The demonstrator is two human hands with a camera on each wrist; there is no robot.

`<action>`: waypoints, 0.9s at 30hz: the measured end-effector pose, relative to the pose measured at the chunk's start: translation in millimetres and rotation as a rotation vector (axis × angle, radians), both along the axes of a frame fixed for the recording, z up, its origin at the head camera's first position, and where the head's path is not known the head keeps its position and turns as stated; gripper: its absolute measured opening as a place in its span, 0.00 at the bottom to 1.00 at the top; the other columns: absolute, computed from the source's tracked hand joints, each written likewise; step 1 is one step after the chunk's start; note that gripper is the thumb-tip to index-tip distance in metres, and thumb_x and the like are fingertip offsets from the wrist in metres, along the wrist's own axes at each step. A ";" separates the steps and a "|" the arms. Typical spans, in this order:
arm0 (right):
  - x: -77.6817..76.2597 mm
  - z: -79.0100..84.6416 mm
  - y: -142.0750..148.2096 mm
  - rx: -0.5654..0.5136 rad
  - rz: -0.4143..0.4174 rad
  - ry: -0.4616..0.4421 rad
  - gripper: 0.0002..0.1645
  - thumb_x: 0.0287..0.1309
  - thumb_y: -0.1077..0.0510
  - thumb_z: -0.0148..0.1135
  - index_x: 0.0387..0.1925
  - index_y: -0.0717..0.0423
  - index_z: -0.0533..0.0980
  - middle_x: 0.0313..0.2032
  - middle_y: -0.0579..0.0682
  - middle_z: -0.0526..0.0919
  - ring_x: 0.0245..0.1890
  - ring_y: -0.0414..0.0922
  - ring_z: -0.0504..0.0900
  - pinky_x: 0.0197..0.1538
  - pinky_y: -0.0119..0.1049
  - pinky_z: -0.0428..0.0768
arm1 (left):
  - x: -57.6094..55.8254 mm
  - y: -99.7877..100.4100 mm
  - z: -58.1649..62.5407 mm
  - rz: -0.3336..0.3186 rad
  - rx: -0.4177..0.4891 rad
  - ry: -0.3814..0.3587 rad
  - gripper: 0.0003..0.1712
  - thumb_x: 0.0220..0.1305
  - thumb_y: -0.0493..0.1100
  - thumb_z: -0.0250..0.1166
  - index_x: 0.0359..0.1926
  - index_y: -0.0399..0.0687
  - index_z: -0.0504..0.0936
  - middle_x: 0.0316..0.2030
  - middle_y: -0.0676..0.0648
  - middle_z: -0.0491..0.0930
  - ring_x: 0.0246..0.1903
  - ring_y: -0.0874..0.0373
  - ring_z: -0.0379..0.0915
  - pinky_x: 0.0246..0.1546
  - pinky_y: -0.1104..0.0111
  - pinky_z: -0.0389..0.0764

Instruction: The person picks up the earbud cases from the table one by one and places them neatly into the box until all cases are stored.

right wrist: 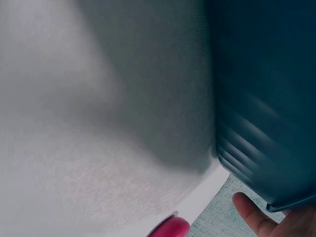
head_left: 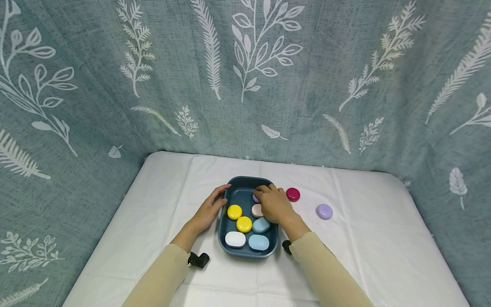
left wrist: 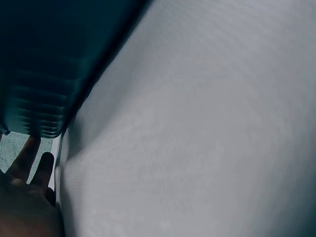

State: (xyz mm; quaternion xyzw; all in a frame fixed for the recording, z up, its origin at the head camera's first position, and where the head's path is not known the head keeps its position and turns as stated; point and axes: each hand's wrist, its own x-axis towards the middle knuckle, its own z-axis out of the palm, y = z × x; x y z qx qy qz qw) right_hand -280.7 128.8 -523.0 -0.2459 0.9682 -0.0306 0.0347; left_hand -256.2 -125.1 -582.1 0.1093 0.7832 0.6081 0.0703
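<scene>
A dark blue rectangular tray (head_left: 245, 254) with rounded corners stands on the white cloth. My left hand (head_left: 208, 212) rests along its left rim, fingers extended and touching the outer wall, as the left wrist view also shows. My right hand (head_left: 274, 204) reaches over the right rim, its fingertips curled down on a purple round disc (head_left: 256, 198) at the tray's far right and partly covering it. Nearer in the tray lie a beige disc (head_left: 257, 210), two yellow discs (head_left: 235, 212), a blue-grey rounded piece (head_left: 261, 226), a white oval piece (head_left: 235, 239) and a light blue oval piece (head_left: 258, 242).
To the right of the tray, a dark red disc (head_left: 293, 195) and a lilac disc (head_left: 324, 211) lie on the white cloth (head_left: 368, 256). Black wrist devices (head_left: 198, 260) sit by both cuffs. A green leaf-patterned curtain (head_left: 230, 119) hangs behind the table.
</scene>
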 end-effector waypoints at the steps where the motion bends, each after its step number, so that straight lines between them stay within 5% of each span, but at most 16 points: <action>1: 0.6 0.5 0.2 -0.005 0.000 -0.002 0.27 0.71 0.59 0.60 0.70 0.48 0.75 0.69 0.51 0.76 0.67 0.55 0.73 0.65 0.55 0.76 | -0.3 0.0 -0.1 0.000 0.001 -0.003 0.26 0.82 0.47 0.51 0.76 0.67 0.65 0.79 0.48 0.62 0.80 0.47 0.54 0.81 0.44 0.51; 10: 4.3 5.2 3.2 -0.121 -0.014 0.020 0.25 0.71 0.57 0.61 0.67 0.49 0.77 0.67 0.52 0.77 0.65 0.55 0.74 0.65 0.55 0.76 | 0.0 2.4 2.2 0.012 -0.006 -0.037 0.28 0.82 0.44 0.49 0.79 0.60 0.62 0.80 0.44 0.58 0.81 0.44 0.50 0.82 0.44 0.46; 27: 4.6 15.8 28.5 -0.388 -0.077 0.105 0.25 0.72 0.62 0.58 0.68 0.50 0.76 0.64 0.56 0.76 0.62 0.56 0.77 0.64 0.55 0.77 | 1.3 -0.1 -0.1 0.006 -0.008 -0.003 0.27 0.82 0.47 0.51 0.76 0.72 0.64 0.79 0.52 0.60 0.80 0.48 0.53 0.81 0.44 0.50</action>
